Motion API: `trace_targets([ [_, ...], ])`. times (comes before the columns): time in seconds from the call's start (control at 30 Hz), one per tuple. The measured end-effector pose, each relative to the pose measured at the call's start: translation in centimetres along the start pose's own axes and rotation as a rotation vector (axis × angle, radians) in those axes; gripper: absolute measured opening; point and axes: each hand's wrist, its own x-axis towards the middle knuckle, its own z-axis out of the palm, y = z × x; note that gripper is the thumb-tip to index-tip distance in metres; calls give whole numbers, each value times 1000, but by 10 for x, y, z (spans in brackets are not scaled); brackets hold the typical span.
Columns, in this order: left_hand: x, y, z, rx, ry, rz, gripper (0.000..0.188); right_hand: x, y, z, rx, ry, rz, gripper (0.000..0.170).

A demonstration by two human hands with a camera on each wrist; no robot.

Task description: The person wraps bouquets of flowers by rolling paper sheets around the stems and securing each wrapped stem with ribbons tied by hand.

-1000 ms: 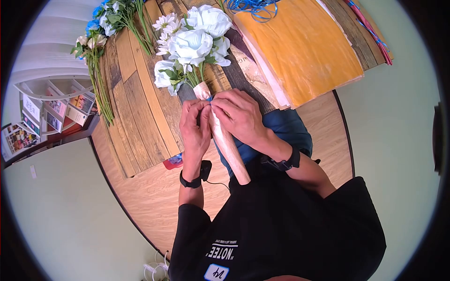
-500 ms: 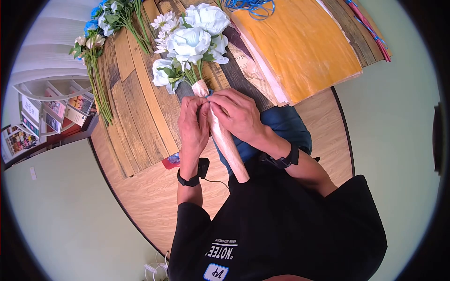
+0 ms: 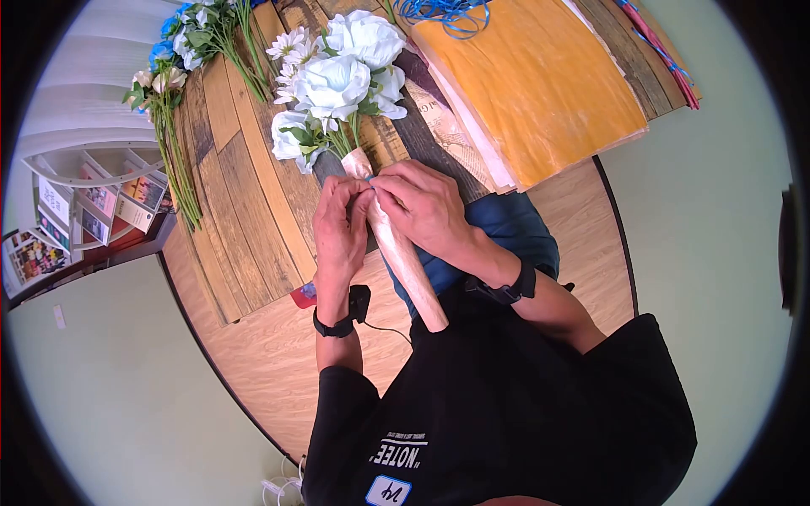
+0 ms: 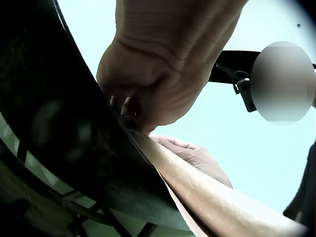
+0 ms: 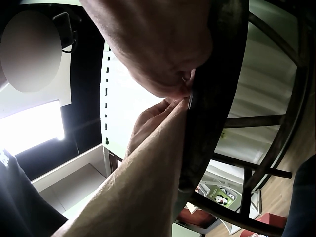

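A bouquet of pale blue roses (image 3: 333, 87) and white daisies (image 3: 294, 52) lies over the table's near edge. Cream paper (image 3: 413, 274) wraps its stems into a long handle that reaches toward the person's black shirt. Just below the flowers, a blue ribbon (image 3: 369, 179) shows at the handle's neck. My left hand (image 3: 339, 221) pinches at the ribbon from the left, fingers curled. Opposite it, my right hand (image 3: 424, 211) pinches there too, thumb and fingertips meeting the left ones. Both wrist views show the wrapped handle (image 4: 197, 185) below the hands; the fingers largely hide the ribbon.
Orange wrapping sheets (image 3: 531, 93) lie stacked at the right, with curled blue ribbon (image 3: 443, 13) on top. Printed paper (image 3: 443, 126) sits beneath them. Loose flower stems (image 3: 177, 160) lie at the table's left. A pink bundle (image 3: 666, 59) rests at the far right edge.
Both hands and the bouquet have shifted slightly left in the head view. The fingers stay together at the handle's neck, and less of the blue ribbon shows.
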Motion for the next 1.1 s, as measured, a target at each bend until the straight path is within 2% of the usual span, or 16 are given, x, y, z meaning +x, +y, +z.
trace_targets([
  [0.17,-2,-2,2,5,20,-12,11,3,-3,-2,13,-17,19,14],
  [0.33,-9,-1,14,96,202,149,17,4,-3,-2,21,-33,11,14],
  [0.43,-12,-3,16,171,246,220,19,4,-3,0,27,-47,20,13],
  [0.57,-12,-1,14,193,226,214,20,1,-1,2,27,-55,34,13],
  [0.87,-9,-7,13,35,183,134,15,1,-2,2,21,-33,39,10],
  [1.1,-7,-6,9,-137,64,-72,8,1,-1,0,43,-30,31,13],
])
